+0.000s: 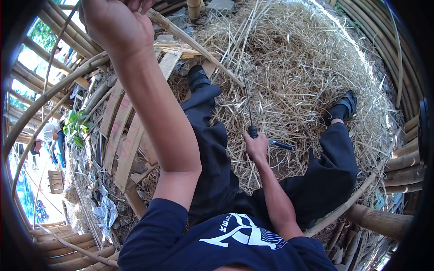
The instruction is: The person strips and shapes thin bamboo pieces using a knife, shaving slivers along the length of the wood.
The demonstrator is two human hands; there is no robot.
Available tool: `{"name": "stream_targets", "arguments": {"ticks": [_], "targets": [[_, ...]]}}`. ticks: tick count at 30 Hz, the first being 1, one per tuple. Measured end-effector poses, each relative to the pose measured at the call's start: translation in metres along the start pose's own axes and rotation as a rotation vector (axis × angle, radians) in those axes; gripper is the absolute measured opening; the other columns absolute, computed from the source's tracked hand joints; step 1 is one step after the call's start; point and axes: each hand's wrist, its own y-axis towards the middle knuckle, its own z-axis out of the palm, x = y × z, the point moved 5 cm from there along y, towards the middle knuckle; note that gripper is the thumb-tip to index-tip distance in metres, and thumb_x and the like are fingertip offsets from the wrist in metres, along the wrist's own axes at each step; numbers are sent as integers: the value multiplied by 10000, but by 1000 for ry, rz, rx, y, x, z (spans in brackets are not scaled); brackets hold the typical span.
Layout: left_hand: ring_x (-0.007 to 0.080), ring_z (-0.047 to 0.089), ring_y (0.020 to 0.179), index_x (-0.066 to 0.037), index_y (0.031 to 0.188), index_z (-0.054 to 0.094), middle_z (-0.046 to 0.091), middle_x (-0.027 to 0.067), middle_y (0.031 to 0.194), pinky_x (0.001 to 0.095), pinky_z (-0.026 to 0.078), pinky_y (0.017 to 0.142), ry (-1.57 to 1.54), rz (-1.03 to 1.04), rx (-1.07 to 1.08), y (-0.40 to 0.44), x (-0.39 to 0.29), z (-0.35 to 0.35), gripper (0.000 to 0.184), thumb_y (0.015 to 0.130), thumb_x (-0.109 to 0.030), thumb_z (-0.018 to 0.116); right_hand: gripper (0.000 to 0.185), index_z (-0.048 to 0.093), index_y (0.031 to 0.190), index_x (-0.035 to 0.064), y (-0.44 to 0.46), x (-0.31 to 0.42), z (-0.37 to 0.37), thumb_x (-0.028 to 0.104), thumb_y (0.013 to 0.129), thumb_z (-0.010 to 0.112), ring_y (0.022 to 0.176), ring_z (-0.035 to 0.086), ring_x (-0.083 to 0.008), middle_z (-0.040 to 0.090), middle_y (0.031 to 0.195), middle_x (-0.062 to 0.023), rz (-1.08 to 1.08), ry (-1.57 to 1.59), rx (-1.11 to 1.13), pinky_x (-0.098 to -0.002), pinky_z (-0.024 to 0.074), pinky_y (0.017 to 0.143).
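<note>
The right hand [257,147] has its fingers clenched around the black handle of a knife [248,104], whose thin blade rises away from the fist (narrow enough to get a bit lost against the straw). A long bamboo strip [194,43] slants down from beside the raised left hand [122,22], its lower end by the blade, beyond the right fingers; whether the two touch, I cannot tell. The left fingers are curled near the strip's upper end (the frame edge cuts them off), so I cannot tell whether they grasp it. A tool with a dark blue handle [282,144] lies on the straw [289,81] just beside the right hand. The straw spreads between and beyond the wearer's feet, with wooden slats [129,144] to the left. Another person [47,133] bends over outside the bamboo poles [34,77].
</note>
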Motion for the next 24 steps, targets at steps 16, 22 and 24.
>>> {"name": "stream_targets", "arguments": {"ticks": [16,22,24], "targets": [[52,196,394,-128,708,426,239,-59,507,202,227,368,-194,-2,-165,0,5,-5,382,1006,-367,428,317,554,632,-50,-18,38,-16,247,707,637,498,551,-258,561,539,-152,-111,78,-23,-400,443,554],[44,188,380,-130,703,438,245,-61,499,203,204,354,40,20,-286,-5,-3,14,376,990,-370,470,224,518,643,-35,-59,115,-62,157,714,612,450,516,-230,526,512,-141,-335,230,17,-377,414,501],[43,178,374,-134,705,437,242,-64,496,204,193,348,-11,-10,-299,-6,-2,22,373,986,-376,480,197,508,654,-17,-75,138,-75,118,723,634,425,453,-179,466,482,-100,-466,277,18,-350,373,466]]}}
